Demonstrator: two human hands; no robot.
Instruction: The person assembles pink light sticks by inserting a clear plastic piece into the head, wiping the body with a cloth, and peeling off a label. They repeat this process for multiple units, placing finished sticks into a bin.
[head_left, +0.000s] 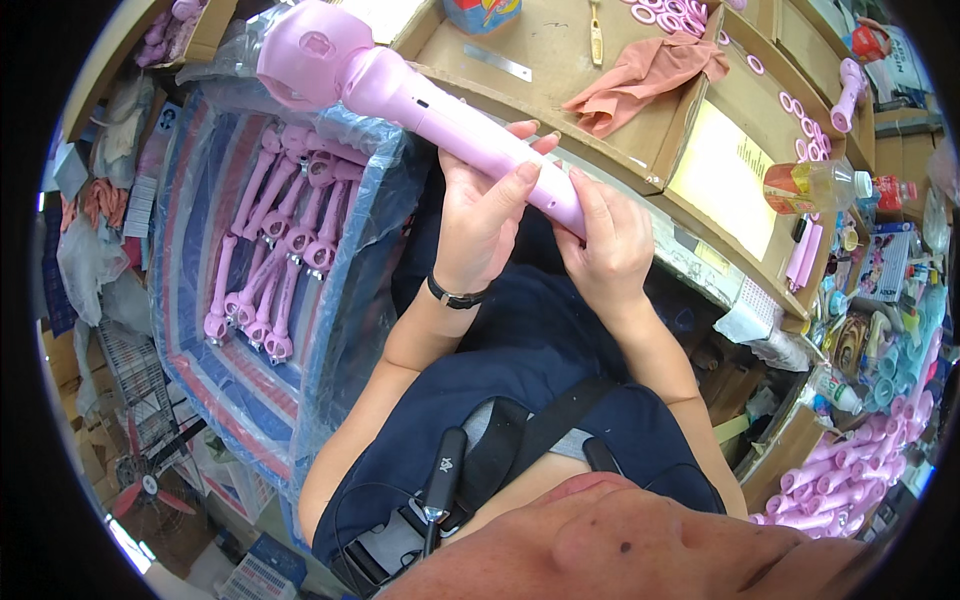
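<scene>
A pink plastic wand point(455, 125) with a wide, round, cut-out head slants across the front of my body, its head up at the far left. Wearing a black wristband, my left hand point(480, 205) supports the handle from below, with the thumb along its near side. My right hand point(610, 240) is closed around the handle's lower end, covering the tip. Small dark openings show along the handle. To the left, several similar pink wands point(285, 220) lie in a bin lined with striped blue, red and white sheeting point(210, 370).
A cardboard-lined bench point(560, 95) ahead carries a salmon cloth point(650, 75), a metal ruler point(497, 62), a small brush point(596, 40) and pink rings point(665, 15). A bottle of yellowish liquid point(810, 188) lies at right. Many pink handles point(830, 475) are piled at lower right; a fan point(150, 485) stands lower left.
</scene>
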